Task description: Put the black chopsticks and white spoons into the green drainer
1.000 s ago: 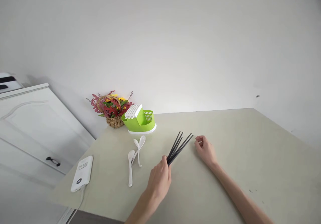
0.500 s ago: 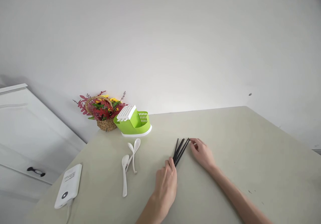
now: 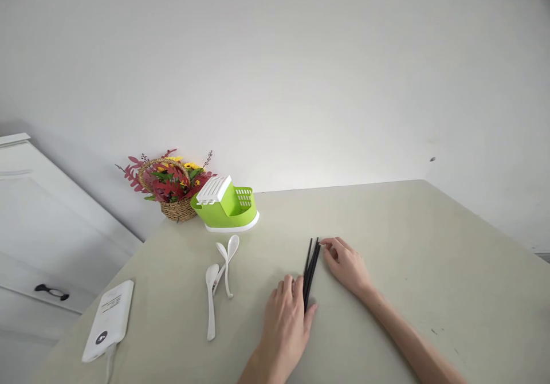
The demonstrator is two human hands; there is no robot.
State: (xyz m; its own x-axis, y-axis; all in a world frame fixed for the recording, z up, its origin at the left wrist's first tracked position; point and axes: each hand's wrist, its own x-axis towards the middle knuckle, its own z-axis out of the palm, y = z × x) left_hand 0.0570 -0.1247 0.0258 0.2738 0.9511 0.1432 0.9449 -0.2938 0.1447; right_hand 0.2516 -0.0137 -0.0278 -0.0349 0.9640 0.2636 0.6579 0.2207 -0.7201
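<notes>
A bundle of thin black chopsticks (image 3: pixel 313 269) lies on the table, pointing away from me, one tip slightly apart on the left. My left hand (image 3: pixel 285 321) closes around their near end, fingers on the left side and thumb on the right; the ends under it are hidden. At the far tips, my right hand (image 3: pixel 347 266) rests on the table with loosely bent fingers apart. Its index fingertip touches or nearly touches the rightmost tip, and it holds nothing. Left of my hands lie white spoons (image 3: pixel 211 301), two of them crossed.
A green and white utensil holder (image 3: pixel 227 215) stands at the back left, beside a wicker basket (image 3: pixel 178 210) of artificial flowers. A white power bank (image 3: pixel 109 321) with a cable lies near the left edge. A white cabinet (image 3: pixel 55 241) adjoins the table; a wall (image 3: pixel 326 86) rises behind.
The chopsticks have come closer together and point more straight ahead. My left hand has turned, so its thumb now shows at their right. My right hand has barely moved.
</notes>
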